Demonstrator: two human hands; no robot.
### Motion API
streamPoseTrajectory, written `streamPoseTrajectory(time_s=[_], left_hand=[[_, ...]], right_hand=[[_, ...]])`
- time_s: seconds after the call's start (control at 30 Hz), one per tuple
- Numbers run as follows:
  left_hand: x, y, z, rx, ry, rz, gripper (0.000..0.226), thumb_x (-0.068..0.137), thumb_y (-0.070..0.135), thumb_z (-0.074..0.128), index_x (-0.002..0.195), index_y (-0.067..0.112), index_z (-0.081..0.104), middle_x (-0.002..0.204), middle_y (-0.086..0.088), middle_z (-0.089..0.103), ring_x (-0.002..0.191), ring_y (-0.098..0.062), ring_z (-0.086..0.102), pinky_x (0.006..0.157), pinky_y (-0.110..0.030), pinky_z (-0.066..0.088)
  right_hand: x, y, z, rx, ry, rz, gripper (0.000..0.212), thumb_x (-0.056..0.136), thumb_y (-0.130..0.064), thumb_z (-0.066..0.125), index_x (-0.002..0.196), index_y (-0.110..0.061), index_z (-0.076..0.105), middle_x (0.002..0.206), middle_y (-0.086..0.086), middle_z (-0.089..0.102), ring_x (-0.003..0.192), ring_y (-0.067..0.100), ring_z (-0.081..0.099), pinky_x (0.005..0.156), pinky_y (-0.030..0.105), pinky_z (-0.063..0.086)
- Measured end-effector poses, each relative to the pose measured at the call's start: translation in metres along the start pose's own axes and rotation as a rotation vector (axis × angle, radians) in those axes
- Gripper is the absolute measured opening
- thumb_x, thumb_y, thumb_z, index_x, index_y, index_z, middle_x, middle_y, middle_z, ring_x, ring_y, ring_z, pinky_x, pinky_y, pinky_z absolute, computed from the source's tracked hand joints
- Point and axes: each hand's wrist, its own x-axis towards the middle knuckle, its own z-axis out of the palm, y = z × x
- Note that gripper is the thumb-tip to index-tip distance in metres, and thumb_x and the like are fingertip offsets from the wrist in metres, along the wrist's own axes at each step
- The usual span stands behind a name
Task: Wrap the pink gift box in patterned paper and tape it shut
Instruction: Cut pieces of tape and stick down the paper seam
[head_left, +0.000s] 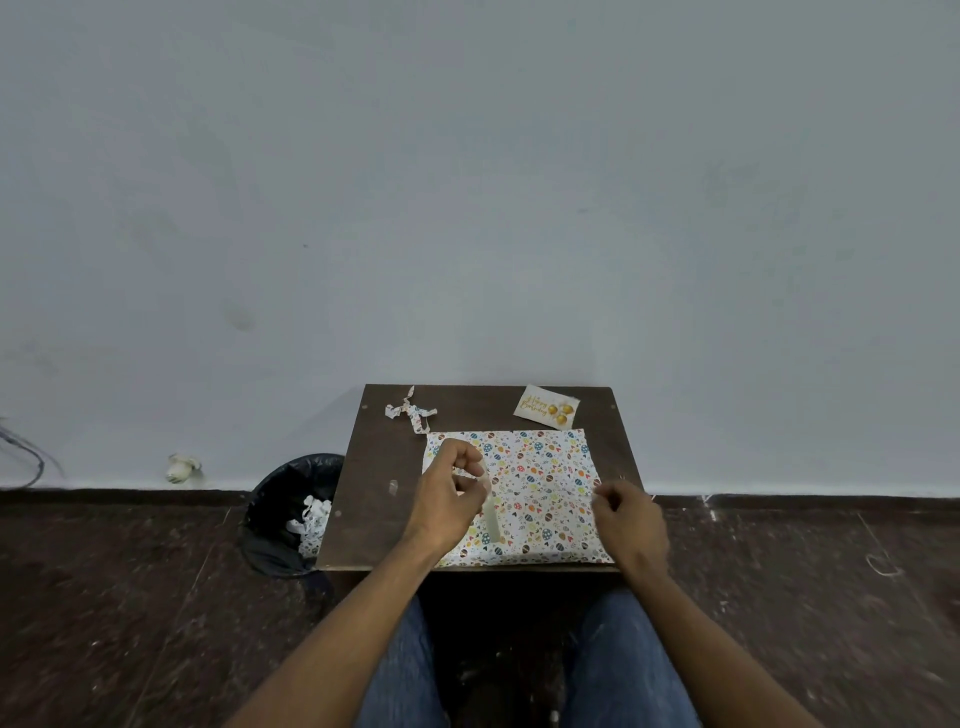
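the patterned paper (540, 493) lies flat in the middle of the dark table (374, 467), with a paper scrap (410, 410) and a birthday card (545, 408) behind it and a bin (283, 514) on the floor at the left. the left hand (447, 504) hovers over the paper's left part, its curled fingers pinching a strip of tape (491, 512) that hangs down. the right hand (631, 519) rests at the right edge with curled fingers, maybe pinching the paper, but i cannot tell.

We see both bare forearms reaching up from the bottom of the frame. Our left hand (448, 493), centre frame, has fingers curled in a pinch. Our right hand (628, 514), lower right of centre, curls knuckles-up.
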Motion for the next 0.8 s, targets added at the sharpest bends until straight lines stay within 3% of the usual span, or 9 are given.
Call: streamPoseTrajectory(time_s=[0.1,0.23,0.47,0.6,0.7,0.8], left_hand=[[0.000,0.000,0.000,0.013,-0.012,0.006,0.029,0.084,-0.004,0.065,0.096,0.020,0.054,0.088,0.002,0.055,0.068,-0.013,0.052,0.072,-0.056,0.057],[-0.002,0.004,0.001,0.011,-0.035,0.002,0.029,0.086,-0.006,0.064,0.096,0.018,0.053,0.088,0.001,0.053,0.068,-0.013,0.052,0.066,-0.052,0.059],[-0.002,0.003,-0.001,0.020,-0.050,0.010,0.029,0.087,-0.007,0.062,0.099,0.018,0.052,0.086,-0.001,0.050,0.067,-0.013,0.051,0.063,-0.050,0.060],[-0.003,0.003,-0.002,0.037,-0.064,0.020,0.031,0.087,-0.006,0.062,0.099,0.020,0.052,0.086,-0.003,0.050,0.069,-0.013,0.051,0.062,-0.046,0.061],[-0.003,0.003,-0.004,0.032,-0.076,0.022,0.032,0.086,-0.007,0.061,0.099,0.021,0.052,0.085,-0.003,0.050,0.068,-0.013,0.051,0.061,-0.045,0.060],[-0.002,0.001,-0.006,0.029,-0.090,0.025,0.031,0.086,-0.007,0.062,0.100,0.020,0.053,0.085,-0.003,0.050,0.067,-0.013,0.051,0.062,-0.048,0.060]], right_hand=[[0.013,0.019,-0.015,-0.231,-0.022,0.109,0.011,0.085,-0.029,0.059,0.093,-0.023,0.066,0.102,0.004,0.063,0.090,0.030,0.063,0.075,0.034,0.048],[0.016,0.039,-0.019,-0.453,-0.177,0.191,0.045,0.088,-0.050,0.057,0.117,-0.016,0.056,0.120,0.007,0.049,0.105,0.034,0.059,0.078,0.041,0.044],[0.021,0.026,-0.022,-0.476,-0.231,0.254,0.052,0.083,-0.047,0.058,0.119,-0.010,0.057,0.119,0.011,0.060,0.107,0.035,0.060,0.080,0.038,0.046],[0.031,0.025,-0.028,-0.327,-0.276,0.354,0.046,0.074,-0.040,0.065,0.103,-0.006,0.059,0.103,0.010,0.066,0.089,0.030,0.067,0.075,0.036,0.054],[0.039,0.028,-0.026,0.074,-0.263,0.457,0.031,0.081,-0.031,0.071,0.089,-0.002,0.063,0.087,0.014,0.066,0.070,0.026,0.065,0.061,0.046,0.062],[0.042,0.024,-0.029,0.218,-0.265,0.332,0.015,0.091,-0.017,0.066,0.089,-0.002,0.067,0.076,0.011,0.059,0.069,0.020,0.057,0.068,0.047,0.061]])
